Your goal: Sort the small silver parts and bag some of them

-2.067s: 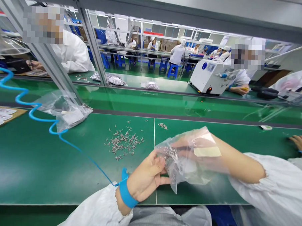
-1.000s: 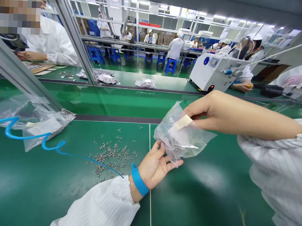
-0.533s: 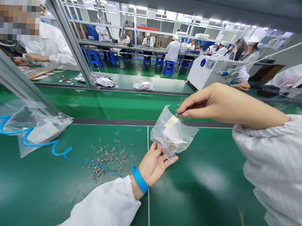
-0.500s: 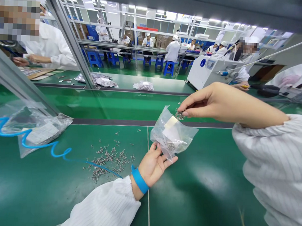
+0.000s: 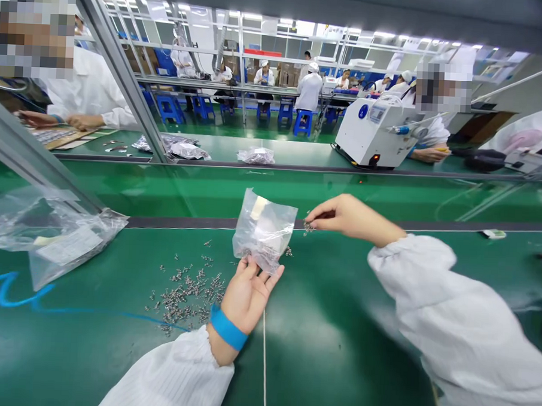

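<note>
My left hand (image 5: 248, 290) holds a small clear plastic bag (image 5: 264, 226) by its lower edge, upright above the green table (image 5: 337, 325). The bag has a pale label and small metal parts at its bottom. My right hand (image 5: 337, 215) is pinched on a few small metal parts (image 5: 307, 227), just right of the bag and low over the table. A scatter of small metal parts (image 5: 184, 289) lies on the table left of my left wrist, which wears a blue strap (image 5: 226, 327).
A larger clear bag (image 5: 49, 232) lies at the left by a slanted metal post. A blue coiled cord (image 5: 15, 290) runs across the table. Beyond a green belt (image 5: 388, 193), people in white coats work, and a white machine (image 5: 373, 135) stands.
My right hand came out of the bag with a pinch of parts and dropped toward the table. The left hand with the bag shifted left.
</note>
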A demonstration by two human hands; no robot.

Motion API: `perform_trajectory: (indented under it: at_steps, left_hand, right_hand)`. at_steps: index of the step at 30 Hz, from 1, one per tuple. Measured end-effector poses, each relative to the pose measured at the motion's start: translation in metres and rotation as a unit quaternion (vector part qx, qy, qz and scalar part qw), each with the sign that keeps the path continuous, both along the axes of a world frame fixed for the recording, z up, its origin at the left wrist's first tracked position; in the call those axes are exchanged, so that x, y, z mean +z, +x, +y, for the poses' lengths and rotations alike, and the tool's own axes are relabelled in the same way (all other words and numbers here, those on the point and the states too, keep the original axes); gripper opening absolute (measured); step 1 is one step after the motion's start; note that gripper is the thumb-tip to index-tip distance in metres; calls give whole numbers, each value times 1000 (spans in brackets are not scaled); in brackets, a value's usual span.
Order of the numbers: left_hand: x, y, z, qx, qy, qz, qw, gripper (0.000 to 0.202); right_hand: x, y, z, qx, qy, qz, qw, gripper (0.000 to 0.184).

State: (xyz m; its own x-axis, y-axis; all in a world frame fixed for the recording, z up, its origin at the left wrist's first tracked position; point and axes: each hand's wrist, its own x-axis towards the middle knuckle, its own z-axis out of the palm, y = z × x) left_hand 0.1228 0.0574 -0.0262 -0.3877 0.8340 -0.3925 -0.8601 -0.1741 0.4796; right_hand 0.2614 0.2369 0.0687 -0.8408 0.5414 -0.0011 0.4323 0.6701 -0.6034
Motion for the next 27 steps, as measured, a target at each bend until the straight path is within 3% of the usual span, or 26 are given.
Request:
perform_trajectory:
  at_steps: [4,7,11,20,24,27]
  left_hand:
    - [16,-12,-9,38,1,2,999,30]
    - [26,-18,-13,48,0,9,999,35]
    - [29,-24,-14,46,8,18,999,37]
    - [17,-24,-11,32,1,9,999,36]
    - [20,-27,-12,35,3,5,999,35]
    - [24,-31,-12,42,9,5,999,35]
  right_hand:
    - [-61,-16,2,15,-24,-16,999,20]
    - [-83,-25,1,25,-10,-22,999,23]
    - [-89,-28,5,20,26,-37,999,25]
    - [-84,-16,14,19,49,-71,996,41]
    - [-81,8,12,-27,36,-85,995,29]
    - [-93,17,5,-40,-2,-99,994,20]
